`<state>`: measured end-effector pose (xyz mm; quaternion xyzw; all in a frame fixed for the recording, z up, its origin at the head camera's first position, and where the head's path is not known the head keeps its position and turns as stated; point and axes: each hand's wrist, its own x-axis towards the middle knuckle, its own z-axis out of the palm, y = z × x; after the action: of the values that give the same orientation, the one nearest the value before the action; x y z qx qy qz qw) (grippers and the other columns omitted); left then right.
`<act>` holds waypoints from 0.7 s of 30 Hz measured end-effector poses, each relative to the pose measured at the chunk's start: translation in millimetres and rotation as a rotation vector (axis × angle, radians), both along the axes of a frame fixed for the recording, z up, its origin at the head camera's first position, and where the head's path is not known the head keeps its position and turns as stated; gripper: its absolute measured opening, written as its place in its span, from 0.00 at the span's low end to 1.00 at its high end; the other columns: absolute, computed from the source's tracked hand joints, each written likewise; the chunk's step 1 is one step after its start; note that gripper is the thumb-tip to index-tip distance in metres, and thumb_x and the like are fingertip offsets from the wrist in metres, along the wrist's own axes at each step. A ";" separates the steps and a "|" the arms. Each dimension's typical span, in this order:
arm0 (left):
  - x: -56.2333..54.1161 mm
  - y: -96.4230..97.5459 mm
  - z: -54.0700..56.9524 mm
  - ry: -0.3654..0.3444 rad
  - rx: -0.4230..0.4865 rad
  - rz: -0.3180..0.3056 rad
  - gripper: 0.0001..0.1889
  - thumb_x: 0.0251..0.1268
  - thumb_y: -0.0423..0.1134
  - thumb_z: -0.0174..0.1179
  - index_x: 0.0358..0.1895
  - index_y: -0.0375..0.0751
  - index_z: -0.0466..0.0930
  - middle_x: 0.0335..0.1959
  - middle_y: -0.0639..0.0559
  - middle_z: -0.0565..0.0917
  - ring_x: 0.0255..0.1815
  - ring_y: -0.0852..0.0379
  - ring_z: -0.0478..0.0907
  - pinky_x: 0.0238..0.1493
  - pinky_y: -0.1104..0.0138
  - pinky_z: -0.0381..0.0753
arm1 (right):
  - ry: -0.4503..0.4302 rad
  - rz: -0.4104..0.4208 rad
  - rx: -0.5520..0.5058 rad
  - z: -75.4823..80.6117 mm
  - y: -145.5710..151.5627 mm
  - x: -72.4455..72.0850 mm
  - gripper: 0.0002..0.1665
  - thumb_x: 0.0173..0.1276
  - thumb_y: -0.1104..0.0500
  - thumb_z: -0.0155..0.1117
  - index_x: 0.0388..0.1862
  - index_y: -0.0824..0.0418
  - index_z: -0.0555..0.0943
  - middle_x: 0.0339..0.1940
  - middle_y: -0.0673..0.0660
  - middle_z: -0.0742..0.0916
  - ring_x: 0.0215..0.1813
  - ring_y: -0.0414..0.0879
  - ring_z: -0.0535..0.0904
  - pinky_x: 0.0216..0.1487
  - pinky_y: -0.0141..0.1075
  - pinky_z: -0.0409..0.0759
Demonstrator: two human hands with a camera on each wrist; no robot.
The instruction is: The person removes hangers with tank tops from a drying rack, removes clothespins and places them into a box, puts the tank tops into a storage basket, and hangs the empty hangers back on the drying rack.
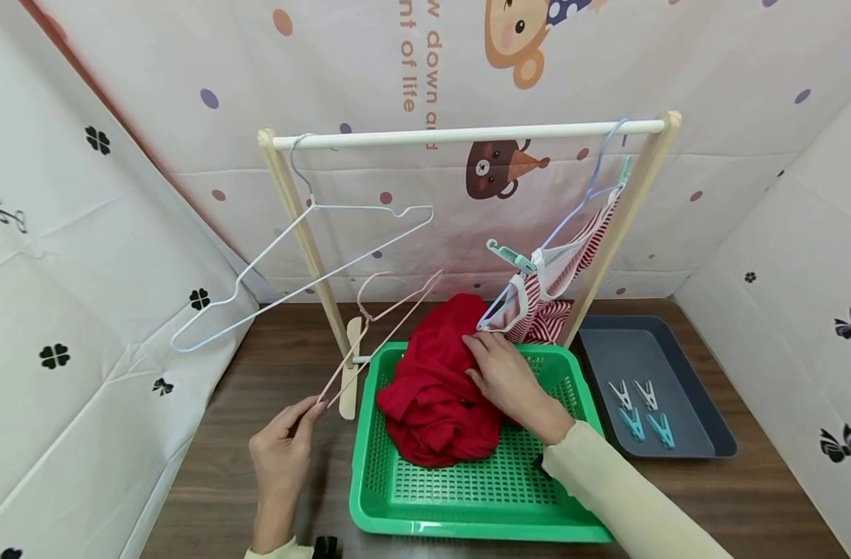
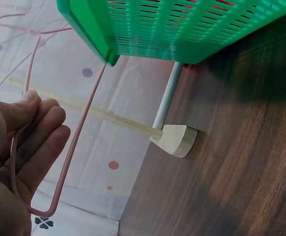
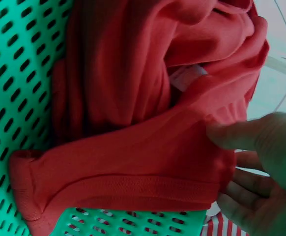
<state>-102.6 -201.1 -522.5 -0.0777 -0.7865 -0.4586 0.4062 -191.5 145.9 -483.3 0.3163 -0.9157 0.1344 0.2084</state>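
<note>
My left hand (image 1: 282,450) holds one end of a pink wire hanger (image 1: 373,318), left of the green basket (image 1: 481,529). In the left wrist view the hanger's wire (image 2: 75,140) passes through the curled fingers. A crumpled red garment (image 1: 439,404) lies in the basket. My right hand (image 1: 509,380) pinches its edge at the upper right. The right wrist view shows the thumb (image 3: 231,133) on the near side of the red cloth (image 3: 133,162), the other fingers partly behind it. Within the folds a pale label (image 3: 188,76) shows.
A rack with a white rail (image 1: 467,135) stands behind the basket. From it hang a bare white hanger (image 1: 272,303) at left and a striped garment (image 1: 537,299) on a blue hanger (image 1: 579,206) at right. Several clothespins (image 1: 631,423) lie in a dark grey tray (image 1: 698,435).
</note>
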 end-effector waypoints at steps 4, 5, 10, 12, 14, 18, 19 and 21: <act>-2.9 0.1 -0.5 0.030 -0.010 0.014 0.16 0.46 0.13 0.77 0.37 0.31 0.93 0.30 0.43 0.91 0.28 0.67 0.86 0.33 0.84 0.78 | 0.027 -0.010 -0.031 -1.8 1.3 -9.1 0.21 0.62 0.71 0.78 0.54 0.72 0.84 0.48 0.66 0.83 0.53 0.63 0.80 0.56 0.52 0.83; -3.5 0.3 -0.7 0.033 -0.011 0.015 0.16 0.45 0.12 0.77 0.37 0.31 0.92 0.30 0.42 0.91 0.28 0.67 0.86 0.33 0.84 0.78 | 0.024 -0.017 -0.046 -2.4 1.9 -10.9 0.18 0.63 0.73 0.76 0.52 0.72 0.84 0.48 0.66 0.83 0.52 0.63 0.81 0.54 0.52 0.84; -4.9 1.7 0.1 0.046 -0.012 0.014 0.16 0.43 0.10 0.76 0.36 0.30 0.92 0.29 0.41 0.90 0.28 0.67 0.86 0.33 0.84 0.77 | -0.025 -0.035 -0.126 -1.9 4.6 -13.9 0.11 0.66 0.75 0.72 0.47 0.70 0.85 0.45 0.65 0.82 0.49 0.61 0.83 0.48 0.51 0.86; -4.3 2.5 0.4 0.045 -0.017 0.015 0.16 0.43 0.11 0.76 0.35 0.30 0.92 0.29 0.42 0.90 0.28 0.67 0.86 0.33 0.84 0.77 | -0.029 -0.030 -0.172 -0.5 4.8 -12.6 0.10 0.67 0.75 0.72 0.45 0.69 0.86 0.45 0.63 0.83 0.48 0.59 0.83 0.47 0.51 0.86; -3.3 3.2 0.3 0.039 -0.017 0.017 0.16 0.44 0.12 0.77 0.35 0.30 0.92 0.29 0.42 0.90 0.28 0.67 0.85 0.33 0.84 0.77 | -0.001 -0.017 -0.250 1.2 4.8 -11.3 0.10 0.66 0.75 0.72 0.45 0.68 0.86 0.45 0.63 0.84 0.48 0.58 0.83 0.47 0.50 0.86; -1.9 4.4 -0.2 0.033 -0.010 0.013 0.15 0.45 0.13 0.77 0.36 0.32 0.93 0.29 0.44 0.91 0.28 0.66 0.86 0.33 0.84 0.77 | 0.137 0.081 -0.471 6.1 5.4 -8.9 0.14 0.64 0.76 0.70 0.47 0.67 0.86 0.47 0.63 0.86 0.50 0.57 0.83 0.49 0.46 0.83; -1.8 4.7 -0.4 0.031 -0.005 0.009 0.15 0.46 0.13 0.77 0.36 0.32 0.93 0.29 0.44 0.91 0.28 0.66 0.86 0.33 0.84 0.78 | 0.175 0.117 -0.512 7.6 6.1 -8.6 0.15 0.63 0.76 0.69 0.48 0.67 0.86 0.48 0.64 0.86 0.50 0.57 0.83 0.49 0.45 0.82; -1.7 5.1 -0.5 0.026 0.003 0.000 0.15 0.47 0.14 0.77 0.36 0.32 0.93 0.30 0.44 0.91 0.29 0.66 0.86 0.34 0.84 0.78 | 0.224 0.200 -0.554 10.3 7.7 -7.8 0.16 0.62 0.76 0.68 0.48 0.66 0.86 0.47 0.63 0.86 0.47 0.56 0.83 0.47 0.43 0.81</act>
<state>-104.3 -196.0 -523.0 -0.0833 -0.7806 -0.4586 0.4164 -199.4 153.6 -473.0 0.3488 -0.7799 0.3630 0.3720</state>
